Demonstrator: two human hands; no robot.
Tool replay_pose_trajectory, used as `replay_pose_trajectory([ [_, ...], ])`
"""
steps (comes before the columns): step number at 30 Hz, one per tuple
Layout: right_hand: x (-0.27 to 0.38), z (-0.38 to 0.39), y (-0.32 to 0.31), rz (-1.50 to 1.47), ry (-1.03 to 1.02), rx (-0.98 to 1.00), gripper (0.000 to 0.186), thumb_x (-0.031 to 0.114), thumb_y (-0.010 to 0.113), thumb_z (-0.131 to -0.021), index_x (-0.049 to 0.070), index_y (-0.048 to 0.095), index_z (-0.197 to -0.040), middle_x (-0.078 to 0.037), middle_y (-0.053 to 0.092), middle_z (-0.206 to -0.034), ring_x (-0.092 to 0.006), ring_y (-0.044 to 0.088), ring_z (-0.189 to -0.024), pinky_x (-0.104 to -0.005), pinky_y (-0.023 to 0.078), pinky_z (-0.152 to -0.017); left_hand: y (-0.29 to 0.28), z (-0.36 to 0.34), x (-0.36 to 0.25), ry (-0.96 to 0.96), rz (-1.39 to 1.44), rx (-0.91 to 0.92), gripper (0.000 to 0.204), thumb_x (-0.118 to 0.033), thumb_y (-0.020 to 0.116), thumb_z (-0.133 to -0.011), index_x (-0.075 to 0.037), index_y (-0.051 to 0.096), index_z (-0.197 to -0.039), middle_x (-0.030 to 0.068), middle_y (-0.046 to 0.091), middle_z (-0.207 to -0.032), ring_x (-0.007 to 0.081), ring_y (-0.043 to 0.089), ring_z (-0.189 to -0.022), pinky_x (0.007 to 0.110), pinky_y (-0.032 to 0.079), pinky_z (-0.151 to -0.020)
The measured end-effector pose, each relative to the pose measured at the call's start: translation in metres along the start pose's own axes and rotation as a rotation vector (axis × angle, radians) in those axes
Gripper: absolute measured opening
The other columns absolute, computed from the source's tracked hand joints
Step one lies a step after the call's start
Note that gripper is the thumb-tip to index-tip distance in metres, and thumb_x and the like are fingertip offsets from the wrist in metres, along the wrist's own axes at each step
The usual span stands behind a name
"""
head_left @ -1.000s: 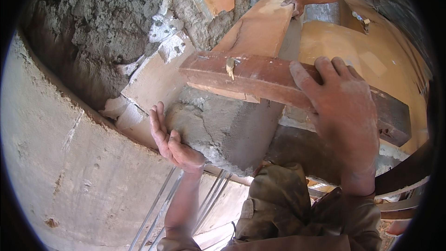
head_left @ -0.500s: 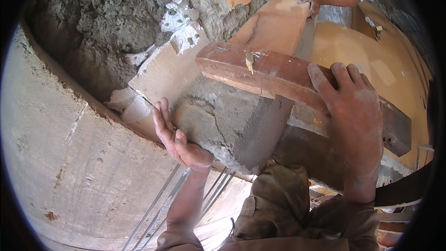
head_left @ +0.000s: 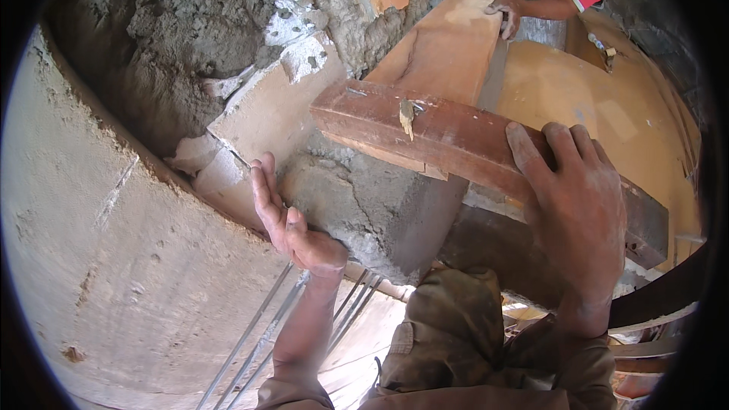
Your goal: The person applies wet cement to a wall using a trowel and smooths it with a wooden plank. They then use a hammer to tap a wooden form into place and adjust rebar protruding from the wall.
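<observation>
My right hand grips the right part of a reddish-brown wooden beam, thumb on the near side and fingers over its top. The beam's far left end lies across an orange-brown board beside grey wet mortar. My left hand is open, fingers stretched out and pressed together, its palm side against the left edge of the mortar. A splintered yellowish wood chip sticks out of the beam's face. Another person's hand holds the far edge of the board.
A big heap of grey mortar lies at the upper left, behind a curved concrete-coated wall. A broken pale slab stands beside the mortar. Thin metal rods run below my left forearm. A curved yellowish panel is at the right.
The beam has shifted slightly left and toward me, with my right hand still on it. The other person's hand and the board appear a little lower. My left hand is nearly unmoved.
</observation>
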State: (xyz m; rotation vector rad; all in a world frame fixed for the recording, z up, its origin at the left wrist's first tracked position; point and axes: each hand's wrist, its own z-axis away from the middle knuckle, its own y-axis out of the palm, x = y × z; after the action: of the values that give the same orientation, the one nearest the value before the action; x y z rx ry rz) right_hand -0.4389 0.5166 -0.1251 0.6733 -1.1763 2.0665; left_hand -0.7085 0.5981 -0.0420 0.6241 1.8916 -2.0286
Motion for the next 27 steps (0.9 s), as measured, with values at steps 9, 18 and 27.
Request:
replay_pose_trajectory([
  [9, 0.013, 0.005, -0.010, -0.024, 0.002, 0.020, 0.053, 0.006, 0.069, -0.071, 0.008, 0.060, -0.124, -0.013, 0.054, -0.102, -0.0328, 0.055, -0.096, -0.0451, 0.047, -0.079, 0.001, -0.002, -0.008, -0.047, -0.011, 0.003, 0.064, -0.016, 0.038, -0.090, 0.012, 0.031, -0.147, 0.0271, 0.046, -0.144, 0.0308, 0.043, -0.136, 0.043, 0.028, -0.116],
  [18, 0.017, 0.010, -0.011, -0.018, -0.069, 0.006, 0.046, 0.007, 0.064, -0.081, 0.007, 0.057, -0.126, -0.017, 0.057, -0.106, -0.0346, 0.058, -0.101, -0.0451, 0.048, -0.083, -0.002, -0.001, -0.009, 0.034, -0.084, 0.030, 0.062, -0.009, 0.032, -0.087, 0.013, 0.034, -0.145, 0.0268, 0.048, -0.143, 0.0314, 0.042, -0.137, 0.043, 0.030, -0.115],
  [27, 0.037, 0.001, -0.026, 0.073, -0.104, 0.110, 0.051, 0.006, 0.064, -0.080, 0.002, 0.053, -0.130, -0.021, 0.059, -0.111, -0.0365, 0.058, -0.111, -0.0455, 0.051, -0.088, -0.005, 0.003, -0.005, 0.081, -0.054, -0.058, 0.063, -0.001, 0.037, -0.087, 0.013, 0.024, -0.147, 0.0282, 0.038, -0.148, 0.0347, 0.034, -0.141, 0.044, 0.021, -0.119],
])
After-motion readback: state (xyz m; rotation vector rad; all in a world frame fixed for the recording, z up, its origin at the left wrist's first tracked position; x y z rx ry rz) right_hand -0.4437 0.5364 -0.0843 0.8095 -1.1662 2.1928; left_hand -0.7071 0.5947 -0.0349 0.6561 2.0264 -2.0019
